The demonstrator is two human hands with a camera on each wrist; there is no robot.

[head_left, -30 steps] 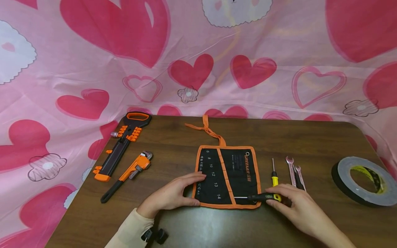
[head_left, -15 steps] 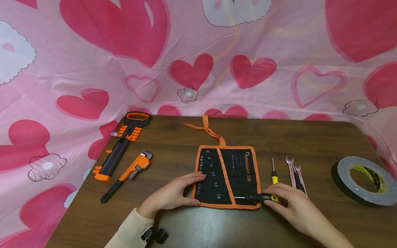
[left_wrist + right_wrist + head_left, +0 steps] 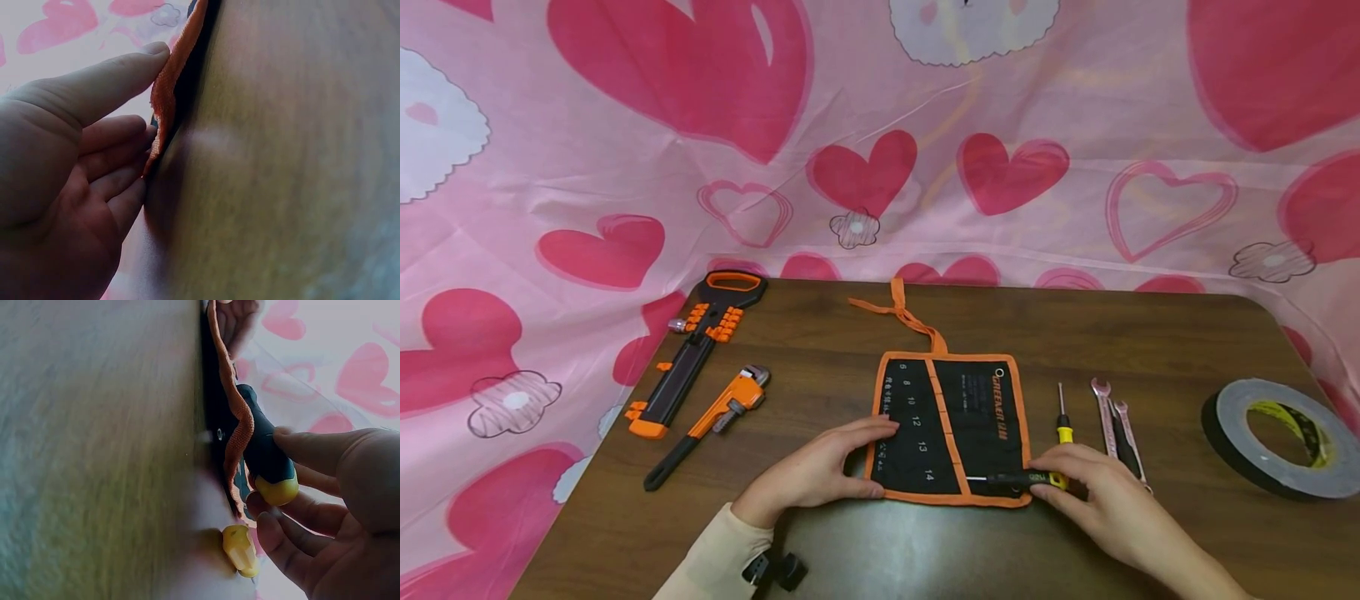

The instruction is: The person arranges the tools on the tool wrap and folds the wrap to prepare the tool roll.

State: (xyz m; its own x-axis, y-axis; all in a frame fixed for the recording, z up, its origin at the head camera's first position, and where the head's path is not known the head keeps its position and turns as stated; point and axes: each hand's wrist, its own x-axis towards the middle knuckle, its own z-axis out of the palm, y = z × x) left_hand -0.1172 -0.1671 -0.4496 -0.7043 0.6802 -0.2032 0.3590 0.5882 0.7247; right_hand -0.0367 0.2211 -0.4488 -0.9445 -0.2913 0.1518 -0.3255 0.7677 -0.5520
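Note:
A black tool pouch (image 3: 977, 433) with orange trim lies flat on the table, printed with sizes on its left half. My left hand (image 3: 823, 462) rests on its left edge, thumb at the near corner and fingers on the fabric; the left wrist view shows the thumb and fingertips touching the orange trim (image 3: 165, 94). My right hand (image 3: 1101, 496) pinches the black and yellow handle of a screwdriver (image 3: 1026, 479), lying over the pouch's near right part. Its shaft points left and its tip is hidden at the orange divider. A second yellow-handled screwdriver (image 3: 1064, 429) lies beyond my right hand, partly covered.
Small wrenches (image 3: 1105, 412) lie right of the second screwdriver, beside a large tape roll (image 3: 1225, 442). On the left are an orange pipe wrench (image 3: 730, 404) and a black and orange handled tool holder (image 3: 692, 358). The orange tie (image 3: 913, 321) trails toward the back edge.
My right hand has slid a little left with the screwdriver, and less of its shaft shows at the divider. More of the wrenches is uncovered. My left hand has stayed still.

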